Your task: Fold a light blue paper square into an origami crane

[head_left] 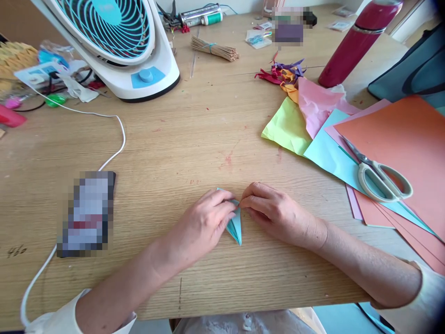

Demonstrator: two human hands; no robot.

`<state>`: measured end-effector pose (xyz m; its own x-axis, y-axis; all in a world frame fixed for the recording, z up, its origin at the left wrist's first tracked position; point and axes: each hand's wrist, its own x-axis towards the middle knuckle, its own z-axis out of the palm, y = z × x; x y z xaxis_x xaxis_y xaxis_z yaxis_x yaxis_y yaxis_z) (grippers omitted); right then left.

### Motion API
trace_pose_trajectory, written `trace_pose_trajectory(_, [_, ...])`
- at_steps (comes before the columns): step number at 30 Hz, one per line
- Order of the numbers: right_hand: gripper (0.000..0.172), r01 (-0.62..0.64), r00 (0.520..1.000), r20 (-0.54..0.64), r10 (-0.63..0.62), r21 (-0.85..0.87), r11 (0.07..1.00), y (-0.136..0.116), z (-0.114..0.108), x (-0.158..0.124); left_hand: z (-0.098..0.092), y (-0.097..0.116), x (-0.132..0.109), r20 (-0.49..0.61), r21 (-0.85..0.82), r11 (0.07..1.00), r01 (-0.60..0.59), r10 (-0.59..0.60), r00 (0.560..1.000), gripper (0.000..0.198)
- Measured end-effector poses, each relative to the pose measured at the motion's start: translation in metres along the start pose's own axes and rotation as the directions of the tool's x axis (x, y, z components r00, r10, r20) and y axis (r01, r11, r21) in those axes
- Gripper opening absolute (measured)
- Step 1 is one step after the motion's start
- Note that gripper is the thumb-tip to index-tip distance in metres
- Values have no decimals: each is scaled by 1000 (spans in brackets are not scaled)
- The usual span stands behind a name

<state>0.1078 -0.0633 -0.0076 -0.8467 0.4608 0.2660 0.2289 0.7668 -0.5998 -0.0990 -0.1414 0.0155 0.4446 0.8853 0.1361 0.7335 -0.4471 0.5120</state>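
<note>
A small folded piece of light blue paper [235, 228] is held low over the wooden table, its pointed end toward me. My left hand [212, 215] is closed on its left side, fingers lying over the upper part. From the right, my right hand [266, 208] pinches the paper's upper right edge between thumb and fingertips. The fingers cover much of the paper's upper half, so its full shape is hidden. Several fold layers show near the lower tip.
Scissors [384, 181] lie on coloured paper sheets [399, 134] at the right. A red thermos [358, 46] stands behind them. At the left are a phone [86, 213] with a white cable [120, 127] and a fan [149, 69]. A bundle of thin sticks [213, 48] lies at the back.
</note>
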Motion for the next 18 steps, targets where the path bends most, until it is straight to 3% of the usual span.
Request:
trace_pose_trajectory(5, [22, -10, 1000, -3, 10, 6, 1000, -1, -3, -1, -1, 0, 20, 72, 175, 971, 165, -180, 981, 15])
trace_pose_trajectory(8, [22, -49, 999, -16, 49, 45, 998, 1, -6, -3, -4, 1, 29, 131, 213, 962, 170, -201, 971, 16])
trace_pose_trajectory(13, [17, -183, 977, -81, 200, 180, 967, 1, -14, -5, -8, 0, 36, 150, -137, 957, 255, -235, 960, 14])
trace_pose_trajectory(18, [8, -296, 943, -45, 330, 344, 891, -6, -19, -4, -4, -3, 35, -85, -423, 870, 254, -317, 945, 9])
